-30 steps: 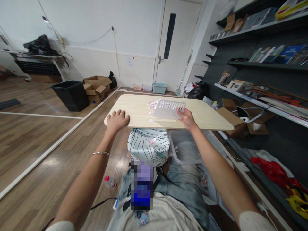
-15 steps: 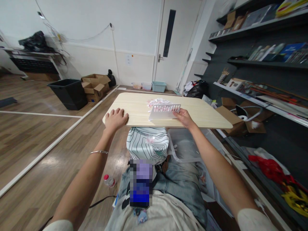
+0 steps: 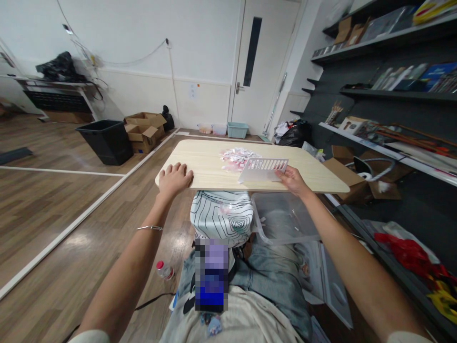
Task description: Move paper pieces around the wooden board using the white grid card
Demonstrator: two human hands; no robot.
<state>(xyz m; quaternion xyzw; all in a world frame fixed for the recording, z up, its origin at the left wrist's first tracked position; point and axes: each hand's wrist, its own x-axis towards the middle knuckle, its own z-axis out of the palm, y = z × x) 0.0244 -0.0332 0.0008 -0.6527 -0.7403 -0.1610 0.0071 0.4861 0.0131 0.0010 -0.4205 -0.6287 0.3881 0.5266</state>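
1. The left hand (image 3: 174, 178) lies palm down on the near left corner of the light wooden table (image 3: 203, 164). Its fingers are spread and flat, and it grips nothing.
2. A thin bracelet (image 3: 150, 228) circles the left wrist.
3. The right hand (image 3: 293, 180) is closed on the near right corner of a slotted grey panel (image 3: 263, 170), pinching it at the table's near edge.
4. The panel rests on the tabletop right of centre, with its row of slots along the far side.
5. A pile of pink and white scraps (image 3: 237, 157) lies on the table just beyond the panel's left end. Whether the two touch cannot be told.
6. Under the table, a clear plastic tub (image 3: 285, 219) sits below the right forearm, just beside a patterned cushion (image 3: 221, 216).
7. A small bottle (image 3: 164, 270) lies on the wooden floor beside the person's legs.
8. Well off to the left stand a black bin (image 3: 107, 140) and open cardboard boxes (image 3: 144, 126).
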